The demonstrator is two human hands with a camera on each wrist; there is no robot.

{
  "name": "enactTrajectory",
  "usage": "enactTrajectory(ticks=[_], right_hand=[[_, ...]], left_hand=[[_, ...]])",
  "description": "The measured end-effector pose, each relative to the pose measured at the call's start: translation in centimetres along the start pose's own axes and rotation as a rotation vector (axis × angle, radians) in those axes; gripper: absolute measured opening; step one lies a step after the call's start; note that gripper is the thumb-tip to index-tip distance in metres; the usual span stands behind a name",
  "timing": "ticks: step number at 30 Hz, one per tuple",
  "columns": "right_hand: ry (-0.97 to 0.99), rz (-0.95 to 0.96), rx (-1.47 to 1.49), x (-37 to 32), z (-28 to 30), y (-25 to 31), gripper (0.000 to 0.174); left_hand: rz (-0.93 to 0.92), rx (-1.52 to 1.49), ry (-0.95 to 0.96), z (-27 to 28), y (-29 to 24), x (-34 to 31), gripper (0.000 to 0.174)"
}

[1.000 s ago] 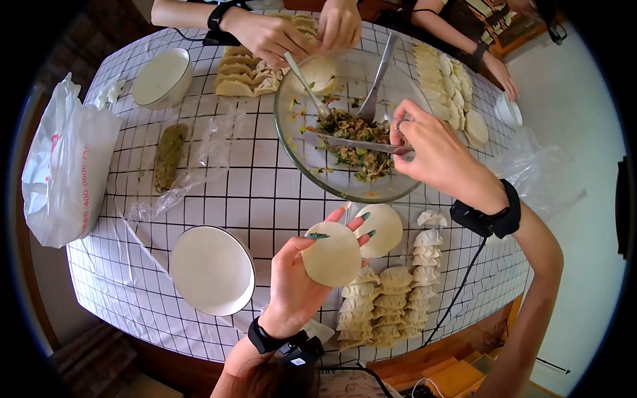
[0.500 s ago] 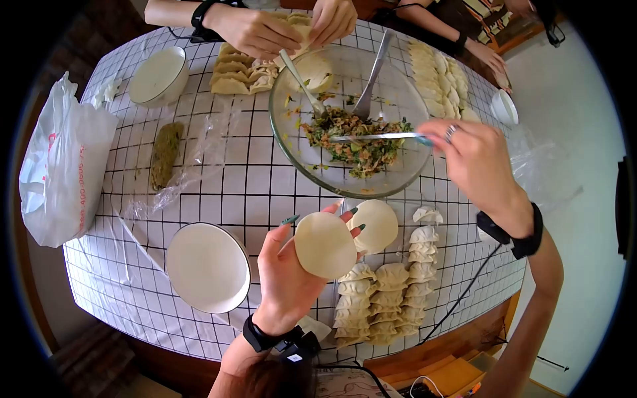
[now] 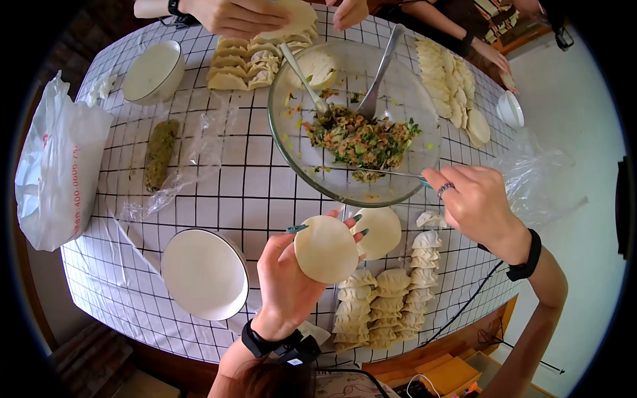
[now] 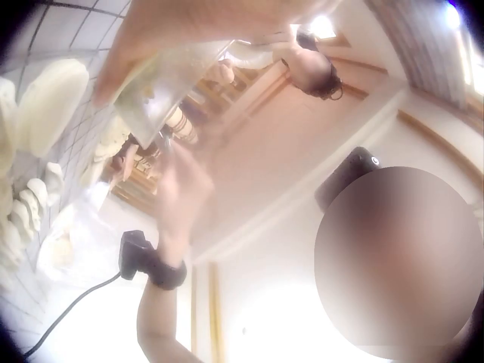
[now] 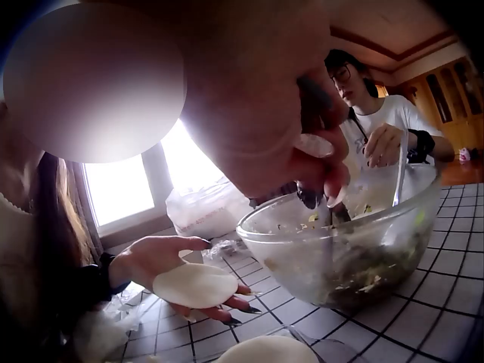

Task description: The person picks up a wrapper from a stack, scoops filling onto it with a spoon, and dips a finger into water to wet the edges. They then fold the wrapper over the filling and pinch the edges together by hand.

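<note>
Wrapper (image 3: 326,249) flat on relaxed left grip (image 3: 288,278); right grip's (image 3: 474,202) pinch on utensil (image 3: 381,172) clear only overhead

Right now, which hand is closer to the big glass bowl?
Right. The right hand is at the bowl's rim, pinching a utensil that reaches into it. The left hand is in front of the bowl, apart from it, carrying a wrapper.

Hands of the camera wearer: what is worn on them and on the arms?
The left hand has long dark green nails and a black wristband with a small black device. The right hand wears a ring and a black strap, from which a thin black cable runs. Both forearms are bare, without sleeves.
</note>
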State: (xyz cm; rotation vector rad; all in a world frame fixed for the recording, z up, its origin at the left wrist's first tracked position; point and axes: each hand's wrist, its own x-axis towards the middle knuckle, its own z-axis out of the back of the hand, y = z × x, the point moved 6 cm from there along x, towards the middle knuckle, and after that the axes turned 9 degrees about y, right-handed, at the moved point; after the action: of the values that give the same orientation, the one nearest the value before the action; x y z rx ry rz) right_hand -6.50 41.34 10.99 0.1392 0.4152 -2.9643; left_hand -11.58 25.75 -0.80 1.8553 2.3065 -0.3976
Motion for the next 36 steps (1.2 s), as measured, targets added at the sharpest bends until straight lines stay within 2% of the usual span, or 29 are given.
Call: enactTrajectory(ticks=[3, 7, 12, 15, 19, 28, 31, 33, 36], right_hand=[[-0.007, -0.015, 0.177, 0.6, -0.3, -0.4, 0.032], [0.033, -0.036, 0.175, 0.7, 0.3, -0.7, 0.038], [-0.044, -0.005, 0.029, 0.3, 1.8, -0.9, 0.032], [-0.026, -0.006, -0.064, -0.3, 2.2, -0.7, 0.029], [0.022, 0.003, -0.049, -0.4, 1.6, -0.7, 0.029], [0.070, -0.021, 0.170, 1.4, 0.0, 0.2, 0.035], [-0.005, -0.025, 0.218, 1.6, 0.5, -0.4, 0.037], [-0.146, -0.075, 0.157, 1.4, 1.2, -1.1, 0.035], [-0.095, 0.008, 0.105, 1.2, 0.9, -0.8, 0.027]], left_hand=[[0.006, 0.004, -0.001, 0.1, 0.0, 0.1, 0.067], [0.011, 0.002, -0.011, 0.3, 0.0, 0.1, 0.066], [0.027, 0.000, -0.003, 0.2, 0.1, 0.1, 0.066], [0.028, 0.008, 0.000, 0.1, 0.0, 0.2, 0.066], [0.026, 0.007, 0.002, 0.3, 0.1, 0.3, 0.067], [0.014, 0.012, -0.017, 0.5, -0.2, 0.3, 0.064], [0.014, 0.011, -0.017, 0.4, -0.4, 0.3, 0.064], [0.015, 0.012, -0.013, 0.5, -0.4, 0.3, 0.064], [0.019, 0.014, -0.004, 0.5, -0.4, 0.3, 0.064]])
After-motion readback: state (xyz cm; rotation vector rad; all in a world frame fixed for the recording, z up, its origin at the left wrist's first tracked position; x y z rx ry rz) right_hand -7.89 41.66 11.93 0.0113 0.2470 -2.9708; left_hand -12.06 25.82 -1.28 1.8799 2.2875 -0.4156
